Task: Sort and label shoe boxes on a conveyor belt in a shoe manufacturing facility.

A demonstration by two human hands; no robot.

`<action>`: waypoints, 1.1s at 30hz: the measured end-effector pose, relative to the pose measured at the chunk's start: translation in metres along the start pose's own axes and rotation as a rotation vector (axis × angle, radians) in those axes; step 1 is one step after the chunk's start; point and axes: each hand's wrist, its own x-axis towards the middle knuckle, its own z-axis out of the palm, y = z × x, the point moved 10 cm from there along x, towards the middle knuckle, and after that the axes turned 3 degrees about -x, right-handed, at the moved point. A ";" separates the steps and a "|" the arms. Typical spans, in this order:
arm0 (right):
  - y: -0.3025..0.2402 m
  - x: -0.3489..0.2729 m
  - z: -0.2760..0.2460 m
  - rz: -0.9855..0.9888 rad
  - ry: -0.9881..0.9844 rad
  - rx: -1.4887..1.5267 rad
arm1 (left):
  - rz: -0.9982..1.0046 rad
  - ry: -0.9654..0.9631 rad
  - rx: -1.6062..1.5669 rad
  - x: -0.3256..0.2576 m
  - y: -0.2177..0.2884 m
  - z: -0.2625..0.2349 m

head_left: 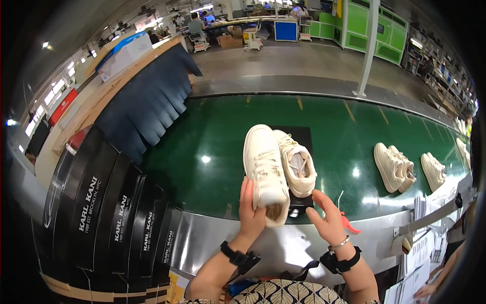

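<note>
A cream lace-up sneaker [263, 152] is gripped at its heel end by my left hand [251, 210], its toe pointing away from me. Beside it on the right lies a second cream sneaker [299, 169], its padded opening facing me. Under the pair shows a dark, flat, box-like thing [305, 136], mostly covered by the shoes. My right hand [329, 220] is just behind the second shoe's heel, thumb and fingers apart, with nothing held; whether a fingertip touches the heel I cannot tell. A red-orange strip [349, 223] lies past that hand on the metal edge.
The shoes are over a green conveyor belt [212, 147] with a metal front edge [202, 238]. More cream sneakers [390, 167] stand farther right. Black shoe boxes [96, 202] are stacked at left, near a dark strip curtain [147, 96]. Papers [420, 248] and another person's hand [425, 290] are lower right.
</note>
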 end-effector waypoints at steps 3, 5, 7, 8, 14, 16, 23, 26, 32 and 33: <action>-0.012 -0.019 -0.004 0.139 -0.068 0.234 | 0.153 -0.106 0.078 -0.013 0.057 -0.006; -0.044 -0.022 -0.009 0.077 -0.036 0.430 | 0.241 -0.164 0.217 -0.023 0.079 -0.003; -0.055 -0.031 -0.009 0.004 -0.021 0.406 | 0.363 -0.228 0.006 -0.036 0.104 0.005; -0.062 -0.036 -0.015 -0.055 0.030 0.253 | 0.356 -0.326 -0.034 -0.043 0.103 0.013; -0.058 -0.078 -0.036 -0.083 0.157 -0.023 | 0.348 -0.472 -0.037 -0.068 0.120 0.045; -0.051 -0.092 -0.043 -0.044 0.189 -0.052 | 0.324 -0.527 -0.073 -0.069 0.130 0.056; -0.014 -0.123 -0.045 0.143 0.226 -0.082 | 0.110 -0.740 -0.037 -0.090 0.110 0.091; 0.013 -0.138 -0.036 0.328 0.228 0.033 | 0.042 -0.790 -0.029 -0.107 0.091 0.100; 0.037 -0.139 -0.021 0.328 0.180 -0.098 | -0.107 -0.823 -0.047 -0.125 0.055 0.110; 0.036 -0.135 -0.020 0.295 0.173 -0.159 | -0.126 -0.798 -0.071 -0.125 0.051 0.109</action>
